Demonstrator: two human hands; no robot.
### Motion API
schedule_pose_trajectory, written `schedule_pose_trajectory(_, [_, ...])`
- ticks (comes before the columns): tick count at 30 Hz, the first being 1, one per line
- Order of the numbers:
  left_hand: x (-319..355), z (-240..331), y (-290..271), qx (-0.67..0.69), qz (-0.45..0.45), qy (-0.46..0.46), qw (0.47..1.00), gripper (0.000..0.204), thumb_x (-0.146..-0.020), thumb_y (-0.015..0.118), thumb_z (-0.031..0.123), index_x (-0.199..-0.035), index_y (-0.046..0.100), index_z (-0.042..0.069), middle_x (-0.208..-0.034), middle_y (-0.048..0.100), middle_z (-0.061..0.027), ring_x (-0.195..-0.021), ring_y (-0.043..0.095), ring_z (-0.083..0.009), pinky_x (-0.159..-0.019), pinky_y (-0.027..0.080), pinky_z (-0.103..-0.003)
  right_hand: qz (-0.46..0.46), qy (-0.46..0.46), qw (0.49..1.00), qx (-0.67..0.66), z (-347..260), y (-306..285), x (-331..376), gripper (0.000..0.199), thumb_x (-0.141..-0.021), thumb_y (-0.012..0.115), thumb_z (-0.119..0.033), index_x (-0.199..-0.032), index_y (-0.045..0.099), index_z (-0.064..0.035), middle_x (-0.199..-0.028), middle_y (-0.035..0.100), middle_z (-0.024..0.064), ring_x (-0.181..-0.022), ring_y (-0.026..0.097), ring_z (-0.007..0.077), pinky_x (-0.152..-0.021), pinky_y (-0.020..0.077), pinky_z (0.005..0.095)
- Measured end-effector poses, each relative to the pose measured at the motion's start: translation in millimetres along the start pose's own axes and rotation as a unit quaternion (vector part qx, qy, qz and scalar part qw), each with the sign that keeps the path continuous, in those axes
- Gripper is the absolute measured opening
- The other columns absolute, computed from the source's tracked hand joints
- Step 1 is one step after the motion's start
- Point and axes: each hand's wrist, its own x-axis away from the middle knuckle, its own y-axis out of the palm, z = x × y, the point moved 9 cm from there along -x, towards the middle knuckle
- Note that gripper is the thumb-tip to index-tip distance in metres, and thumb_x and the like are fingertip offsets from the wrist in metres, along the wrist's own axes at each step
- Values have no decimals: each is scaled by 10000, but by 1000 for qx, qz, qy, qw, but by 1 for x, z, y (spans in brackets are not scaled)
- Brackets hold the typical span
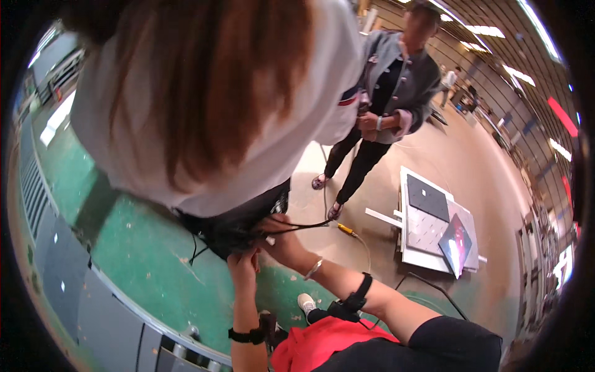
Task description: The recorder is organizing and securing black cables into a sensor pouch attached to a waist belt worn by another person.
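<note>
Both my hands are at the back of a person in a white top (248, 180), at waist height. A dark bundle with black cables (300, 227) hangs there, below the hem of the top. My right hand (280, 240) is closed around the cables, which run off to the right past its wrist. Just left of it and a little lower, my left hand (246, 259) is closed at the bottom of the black bundle (232, 235). What its fingers hold is hidden. Black straps with small devices sit on both my forearms.
Another person in a grey jacket (396, 80) stands beyond, hands together. On the floor at right lies a stack of panels (427, 229) with a dark glossy sheet (457, 245). A yellow connector (346, 229) on a cord lies near it. Grey conveyor-like edging (111, 304) curves along the left.
</note>
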Motion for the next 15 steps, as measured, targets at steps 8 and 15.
schedule_pose_trajectory(8, [4,12,-1,-15,6,-17,1000,190,-801,551,144,-649,503,42,-493,356,14,-406,304,-118,-408,269,-296,20,23,1000,4,12,8,5,211,-625,643,-76,-829,617,-120,-887,589,3,-912,515,199,-861,327,358])
schedule_pose_trajectory(15, [0,-5,-10,126,-79,-75,986,133,-825,575,159,-863,579,32,-662,537,-25,-529,492,-124,-499,424,-268,65,80,987,-127,20,-4,22,412,-607,738,-90,-1000,616,-104,-1110,565,58,-1096,460,291,-933,374,388])
